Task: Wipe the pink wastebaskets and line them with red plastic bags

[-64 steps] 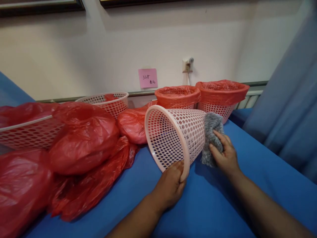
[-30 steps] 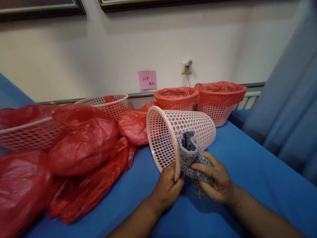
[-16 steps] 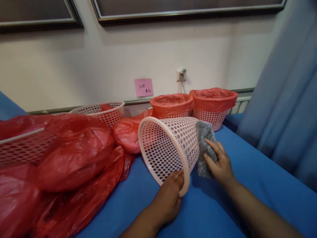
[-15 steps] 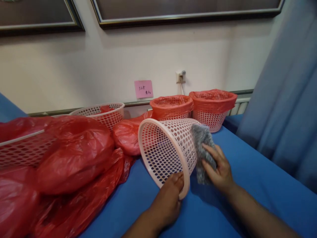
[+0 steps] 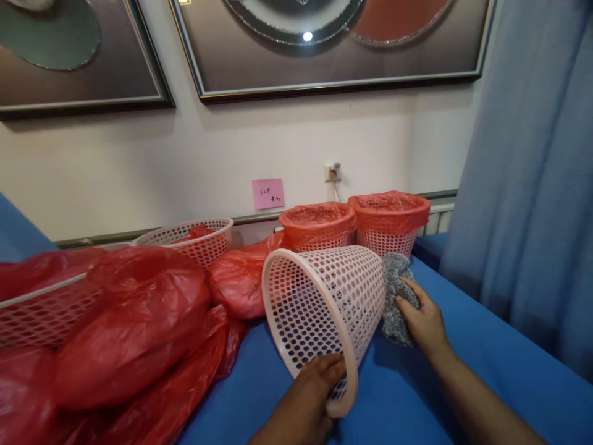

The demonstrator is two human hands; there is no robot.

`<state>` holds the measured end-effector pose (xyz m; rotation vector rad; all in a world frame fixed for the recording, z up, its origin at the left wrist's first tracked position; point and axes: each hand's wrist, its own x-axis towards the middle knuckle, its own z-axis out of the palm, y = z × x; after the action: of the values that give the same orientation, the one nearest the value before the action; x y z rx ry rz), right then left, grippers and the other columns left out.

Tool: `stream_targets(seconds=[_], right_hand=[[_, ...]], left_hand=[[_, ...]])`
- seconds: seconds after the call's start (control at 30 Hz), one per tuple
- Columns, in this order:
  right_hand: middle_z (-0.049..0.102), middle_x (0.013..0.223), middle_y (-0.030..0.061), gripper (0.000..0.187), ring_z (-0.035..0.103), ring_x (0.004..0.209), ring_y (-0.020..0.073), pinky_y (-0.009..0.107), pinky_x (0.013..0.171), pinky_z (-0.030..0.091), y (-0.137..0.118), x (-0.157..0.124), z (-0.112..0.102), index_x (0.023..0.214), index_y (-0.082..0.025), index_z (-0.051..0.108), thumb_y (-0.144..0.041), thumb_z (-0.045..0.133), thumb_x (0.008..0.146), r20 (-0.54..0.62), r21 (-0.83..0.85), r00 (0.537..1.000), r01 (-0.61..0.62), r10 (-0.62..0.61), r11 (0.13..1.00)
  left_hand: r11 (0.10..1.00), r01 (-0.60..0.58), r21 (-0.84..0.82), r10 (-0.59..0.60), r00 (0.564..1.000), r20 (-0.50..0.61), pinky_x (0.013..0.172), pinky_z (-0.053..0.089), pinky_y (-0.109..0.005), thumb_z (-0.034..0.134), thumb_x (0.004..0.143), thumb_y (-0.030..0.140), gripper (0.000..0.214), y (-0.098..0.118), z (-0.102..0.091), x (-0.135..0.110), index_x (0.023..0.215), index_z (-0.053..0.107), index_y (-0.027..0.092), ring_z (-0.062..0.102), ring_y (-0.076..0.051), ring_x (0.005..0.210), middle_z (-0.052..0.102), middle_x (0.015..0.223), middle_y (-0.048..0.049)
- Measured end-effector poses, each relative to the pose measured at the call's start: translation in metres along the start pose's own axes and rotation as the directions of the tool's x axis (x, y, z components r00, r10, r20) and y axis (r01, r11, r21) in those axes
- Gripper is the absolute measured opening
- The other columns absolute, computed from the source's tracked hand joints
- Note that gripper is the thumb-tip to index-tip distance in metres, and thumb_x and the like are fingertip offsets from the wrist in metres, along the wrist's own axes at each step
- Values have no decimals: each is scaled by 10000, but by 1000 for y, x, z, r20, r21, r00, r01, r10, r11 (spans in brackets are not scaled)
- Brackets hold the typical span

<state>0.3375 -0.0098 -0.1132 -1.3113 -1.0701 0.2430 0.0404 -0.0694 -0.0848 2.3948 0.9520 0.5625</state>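
- Left hand (image 5: 315, 384): closed on the near, lower rim of the pink basket (image 5: 356, 285); fingers curled inside the mouth, back of hand uppermost, thumb not clearly shown.
- Left forearm (image 5: 280, 428): cut off at the lower edge, slanting up and rightward to the rim.
- Right hand (image 5: 424, 316): gripping the grey cloth (image 5: 393, 296) between thumb and fingers; thumb below, index finger extended above, fingertips pointing left toward the basket's base.
- Right forearm (image 5: 479, 386): long diagonal from the lower right, over the blue surface (image 5: 482, 334).
- Pink basket: perforated, tipped on its side between both hands; mouth turned left and nearward, base end to the right.
- Grey cloth: fleecy, bunched, at the base end of the basket, apparently touching.
- Two red-lined baskets (image 5: 391, 216): upright, side by side, just behind the tipped one.
- Red plastic bags (image 5: 134, 327): heaped at left, well apart from the right hand.
- Pink note (image 5: 268, 193): handwritten, on the wall behind.
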Motion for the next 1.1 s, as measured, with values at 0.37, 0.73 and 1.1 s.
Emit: stream_targets(seconds=[0.37, 0.73, 1.1], right_hand=[[595, 1401, 116, 602, 717, 1075, 260, 364, 870, 628, -89, -89, -5, 1310, -240, 627, -98, 556, 729, 387, 362, 533, 662, -752, 656], [648, 1285, 145, 489, 620, 1232, 345, 606, 1117, 444, -14, -6, 3, 1273, -185, 696, -375, 610, 831, -15, -42, 998, -60, 60, 997], [358, 1618, 106, 648, 559, 1373, 291, 424, 1068, 539, -85, -88, -13, 1420, -265, 556, -90, 529, 797, 313, 373, 633, 604, -708, 705]], left_hand=[[891, -101, -443, -40, 954, -299, 1053, 545, -513, 609, 942, 549, 586, 21, -3, -9, 1423, 568, 217, 665, -351, 1191, 669, 1353, -137], [999, -47, -6, 45, 976, -214, 1101, 504, -544, 517, 930, 163, 569, 16, -7, -15, 1489, 473, 258, 618, -329, 1262, 638, 1397, -131], [993, -108, -37, 111, 990, 88, 1236, 363, -533, 544, 791, 63, 803, 29, -10, 6, 1556, 429, 277, 495, -321, 1408, 516, 1565, -83]])
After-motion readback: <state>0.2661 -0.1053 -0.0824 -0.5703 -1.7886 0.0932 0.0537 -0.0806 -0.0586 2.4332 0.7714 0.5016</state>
